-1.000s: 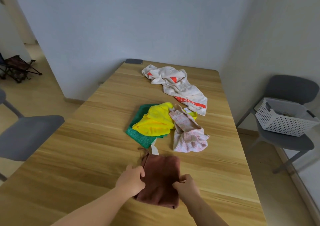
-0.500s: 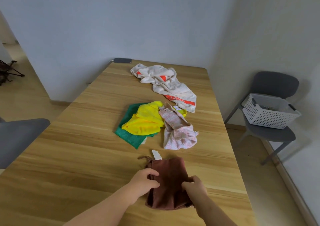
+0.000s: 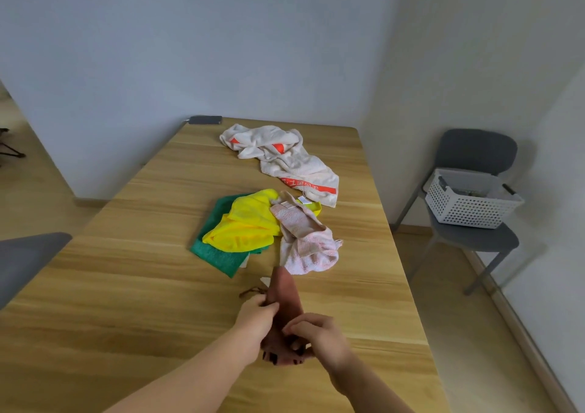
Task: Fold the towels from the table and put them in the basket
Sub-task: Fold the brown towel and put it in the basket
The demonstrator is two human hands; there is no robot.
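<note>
Brown plush cloth fills my left hand (image 3: 256,317), whose fingers curl round the near-left edge of the brown towel (image 3: 285,295). My right hand (image 3: 316,333) pinches its lower end, fingertips tucked into the folds. Half a second ago it lay as a flat folded rectangle on the table (image 3: 126,286). Now it is gathered narrow and tipped up off the wood, its far end pointing at the heap. I judge this one folded and the carry about to begin. It looks thick and soft, likely to slump if I slacken.

Beyond, a green towel (image 3: 218,251) lies nubbly and flat beneath a yellow towel (image 3: 243,225) that is smooth and crumpled. Farther back sprawls a rumpled white towel (image 3: 294,159) with red stripes. A thin, bunched pink towel (image 3: 307,241) lies just past my brown one. Well to the right, on a grey chair (image 3: 474,238), sits the basket (image 3: 468,206), rigid white perforated plastic.
</note>
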